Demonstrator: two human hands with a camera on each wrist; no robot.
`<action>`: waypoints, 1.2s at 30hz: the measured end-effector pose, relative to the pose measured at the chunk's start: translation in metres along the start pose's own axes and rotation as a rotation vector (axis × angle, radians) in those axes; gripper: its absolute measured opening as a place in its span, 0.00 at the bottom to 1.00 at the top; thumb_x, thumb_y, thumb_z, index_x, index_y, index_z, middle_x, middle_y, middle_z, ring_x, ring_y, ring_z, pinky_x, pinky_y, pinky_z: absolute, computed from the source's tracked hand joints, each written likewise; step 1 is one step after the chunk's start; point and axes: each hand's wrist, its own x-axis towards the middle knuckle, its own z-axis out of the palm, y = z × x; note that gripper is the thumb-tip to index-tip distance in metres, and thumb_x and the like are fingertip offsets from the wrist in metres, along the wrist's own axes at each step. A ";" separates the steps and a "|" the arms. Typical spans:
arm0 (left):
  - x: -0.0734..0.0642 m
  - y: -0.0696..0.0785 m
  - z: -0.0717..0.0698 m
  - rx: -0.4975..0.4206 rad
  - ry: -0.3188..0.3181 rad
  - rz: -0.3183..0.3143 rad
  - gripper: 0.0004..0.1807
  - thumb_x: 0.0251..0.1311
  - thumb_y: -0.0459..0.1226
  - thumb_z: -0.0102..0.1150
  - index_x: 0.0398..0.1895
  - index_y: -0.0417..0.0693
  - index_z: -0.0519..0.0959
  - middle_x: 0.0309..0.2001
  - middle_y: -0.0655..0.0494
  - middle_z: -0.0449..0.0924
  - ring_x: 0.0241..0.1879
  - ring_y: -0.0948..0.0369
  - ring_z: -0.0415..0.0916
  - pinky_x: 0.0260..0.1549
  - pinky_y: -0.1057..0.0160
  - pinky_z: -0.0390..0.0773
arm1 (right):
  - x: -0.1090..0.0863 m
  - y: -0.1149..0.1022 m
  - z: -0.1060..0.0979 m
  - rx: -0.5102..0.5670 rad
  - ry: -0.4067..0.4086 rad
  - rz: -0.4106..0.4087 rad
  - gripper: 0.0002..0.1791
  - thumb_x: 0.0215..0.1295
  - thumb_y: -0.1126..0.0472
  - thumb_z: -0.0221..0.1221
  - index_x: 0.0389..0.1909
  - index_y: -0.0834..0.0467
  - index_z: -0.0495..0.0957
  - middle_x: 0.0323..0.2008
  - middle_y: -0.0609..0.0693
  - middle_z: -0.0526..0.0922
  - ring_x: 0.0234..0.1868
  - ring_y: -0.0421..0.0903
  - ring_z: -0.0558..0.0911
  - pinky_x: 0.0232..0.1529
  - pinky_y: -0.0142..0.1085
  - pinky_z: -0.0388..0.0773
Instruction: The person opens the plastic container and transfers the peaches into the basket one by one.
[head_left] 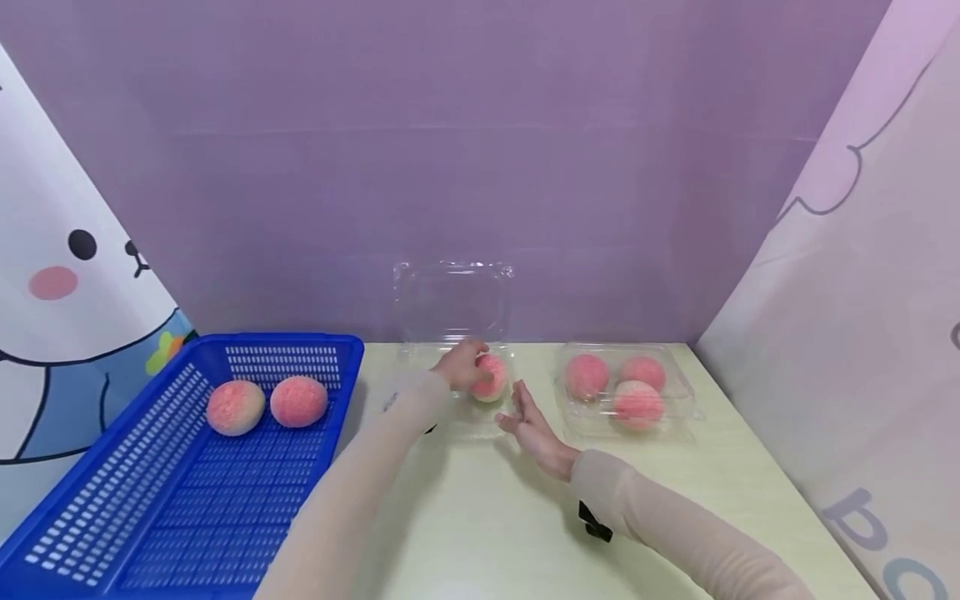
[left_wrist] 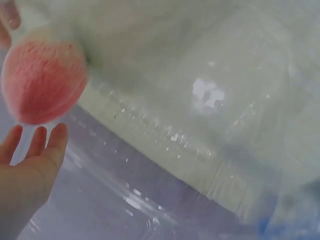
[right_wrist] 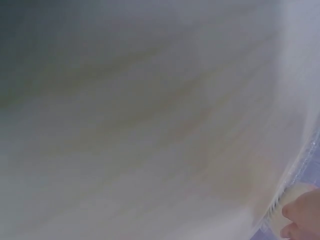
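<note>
In the head view, my left hand (head_left: pixel 462 367) grips a pink and cream peach (head_left: pixel 491 377) from its left side, thumb and fingers around it. The peach sits over a clear plastic clamshell box (head_left: pixel 454 304) whose lid stands up against the wall. Fingertips at the peach (left_wrist: pixel 44 75) also show in the left wrist view. Just to the right of the peach, my right hand (head_left: pixel 536 429) is held with straight fingers and has nothing in it. Pale sleeve fabric fills most of the right wrist view, with part of a hand (right_wrist: pixel 304 212) in its corner.
A second clear box (head_left: pixel 678 392) on the right holds three peaches, one of them a pink peach (head_left: pixel 587 377). On the left stands a blue plastic basket (head_left: pixel 247 533) with two peaches. A purple wall (head_left: pixel 480 167) rises behind the pale table (head_left: pixel 480 533).
</note>
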 end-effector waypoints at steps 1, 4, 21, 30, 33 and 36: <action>0.001 -0.002 0.003 0.005 0.004 -0.007 0.30 0.51 0.39 0.62 0.59 0.39 0.68 0.58 0.45 0.70 0.58 0.51 0.68 0.59 0.55 0.66 | -0.001 0.000 0.001 0.000 0.000 -0.004 0.44 0.66 0.62 0.48 0.71 0.56 0.26 0.72 0.54 0.31 0.72 0.55 0.35 0.68 0.54 0.41; 0.002 -0.004 0.009 0.007 0.015 -0.020 0.31 0.50 0.40 0.64 0.59 0.42 0.69 0.56 0.45 0.70 0.56 0.51 0.69 0.58 0.56 0.67 | -0.002 -0.001 0.003 0.004 0.009 -0.011 0.44 0.66 0.62 0.49 0.71 0.56 0.27 0.72 0.55 0.32 0.72 0.55 0.35 0.68 0.53 0.41; 0.010 -0.013 0.030 -0.086 -0.034 -0.049 0.40 0.41 0.42 0.69 0.62 0.49 0.64 0.53 0.46 0.67 0.48 0.54 0.71 0.52 0.55 0.72 | -0.006 -0.007 0.008 0.022 0.026 -0.023 0.44 0.65 0.65 0.49 0.70 0.58 0.27 0.72 0.56 0.31 0.72 0.56 0.36 0.68 0.53 0.41; 0.018 -0.018 0.039 -0.075 -0.062 -0.001 0.45 0.34 0.37 0.73 0.62 0.54 0.63 0.54 0.47 0.67 0.51 0.53 0.70 0.52 0.54 0.71 | -0.001 -0.002 0.006 0.018 0.037 -0.014 0.44 0.66 0.65 0.48 0.71 0.56 0.27 0.72 0.55 0.32 0.72 0.56 0.37 0.68 0.54 0.42; 0.018 -0.020 0.039 -0.088 -0.067 0.007 0.46 0.33 0.36 0.74 0.61 0.55 0.64 0.54 0.48 0.68 0.50 0.53 0.70 0.51 0.54 0.71 | 0.000 -0.001 0.006 0.025 0.038 -0.021 0.44 0.65 0.65 0.48 0.71 0.57 0.27 0.72 0.56 0.32 0.72 0.56 0.37 0.68 0.54 0.42; 0.017 -0.022 0.039 -0.096 -0.067 0.011 0.45 0.32 0.37 0.74 0.61 0.55 0.64 0.53 0.48 0.68 0.49 0.53 0.70 0.50 0.54 0.72 | 0.000 0.000 0.007 0.030 0.033 -0.019 0.44 0.65 0.65 0.48 0.70 0.57 0.27 0.72 0.56 0.32 0.72 0.56 0.36 0.68 0.53 0.41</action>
